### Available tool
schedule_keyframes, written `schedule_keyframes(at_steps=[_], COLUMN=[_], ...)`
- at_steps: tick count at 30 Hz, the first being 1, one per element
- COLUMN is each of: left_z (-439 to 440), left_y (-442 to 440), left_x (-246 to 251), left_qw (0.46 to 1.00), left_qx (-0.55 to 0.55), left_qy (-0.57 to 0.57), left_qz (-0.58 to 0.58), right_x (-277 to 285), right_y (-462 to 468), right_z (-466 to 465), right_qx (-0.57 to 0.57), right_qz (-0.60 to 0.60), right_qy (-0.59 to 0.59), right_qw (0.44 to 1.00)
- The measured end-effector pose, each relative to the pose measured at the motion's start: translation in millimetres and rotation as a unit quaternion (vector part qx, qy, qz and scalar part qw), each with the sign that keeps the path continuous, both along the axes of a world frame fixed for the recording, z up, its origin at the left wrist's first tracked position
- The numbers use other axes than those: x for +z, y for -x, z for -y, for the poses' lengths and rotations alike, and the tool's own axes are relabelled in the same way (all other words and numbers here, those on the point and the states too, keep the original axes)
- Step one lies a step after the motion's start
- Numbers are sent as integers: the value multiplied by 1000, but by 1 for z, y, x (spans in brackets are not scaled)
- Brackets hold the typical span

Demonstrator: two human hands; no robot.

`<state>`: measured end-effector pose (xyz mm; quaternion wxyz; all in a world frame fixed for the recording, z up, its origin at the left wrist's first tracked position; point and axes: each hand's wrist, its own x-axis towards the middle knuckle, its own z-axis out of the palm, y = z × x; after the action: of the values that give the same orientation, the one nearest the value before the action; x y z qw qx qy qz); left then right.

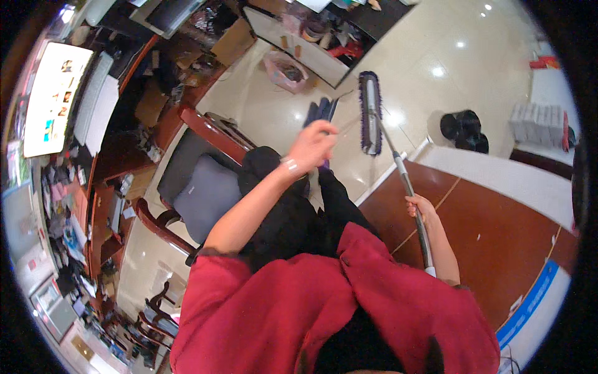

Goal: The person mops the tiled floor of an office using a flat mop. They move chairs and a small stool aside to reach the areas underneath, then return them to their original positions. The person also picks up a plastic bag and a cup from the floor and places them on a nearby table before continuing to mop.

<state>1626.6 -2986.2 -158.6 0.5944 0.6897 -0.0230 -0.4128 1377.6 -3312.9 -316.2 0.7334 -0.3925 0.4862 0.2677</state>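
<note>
My right hand (pixel 419 208) is wrapped around the grey pole (pixel 405 180) of a flat mop, whose upper part runs back along my forearm. At its far end, the long mop head (pixel 370 112) has a dark purple fringe; whether it touches the floor I cannot tell. My left hand (pixel 312 145) is blurred and hovers in front of my legs, fingers loosely curled and apart, with nothing visible in it. A light band circles that wrist. Just beyond the fingers is a dark blue object (pixel 320 111), partly hidden and possibly footwear.
A wooden-armed chair (pixel 208 189) with a grey cushion stands at my left. Ahead, a pink-lined waste bin (pixel 285 72) sits beside a cabinet (pixel 299 46). Black objects (pixel 462 131) lie on the glossy tiled floor (pixel 420 56). A reddish-brown panel (pixel 472 229) is at right, cluttered desks left.
</note>
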Motion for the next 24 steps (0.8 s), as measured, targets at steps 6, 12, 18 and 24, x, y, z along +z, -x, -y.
schedule_keyframes(at_steps=[6,12,18,24], left_z=[-142,-238,-269,-261], left_y=[-14,-8,-30,-76], left_x=[106,35,-132,-227], left_qw=[927,884,889,867], left_qx=[321,384,342,435], left_qy=[-63,-225,-301,-229], left_qz=[182,145,-47,84], right_x=[-52,25,85,15], right_y=[-104,-142,-133,-130], right_z=[84,98,66,49], right_qx=[49,344,374,243], right_qz=[-69,-46,-128,-242], right_qy=[75,169,142,47], right_qw=[994,922,908,938])
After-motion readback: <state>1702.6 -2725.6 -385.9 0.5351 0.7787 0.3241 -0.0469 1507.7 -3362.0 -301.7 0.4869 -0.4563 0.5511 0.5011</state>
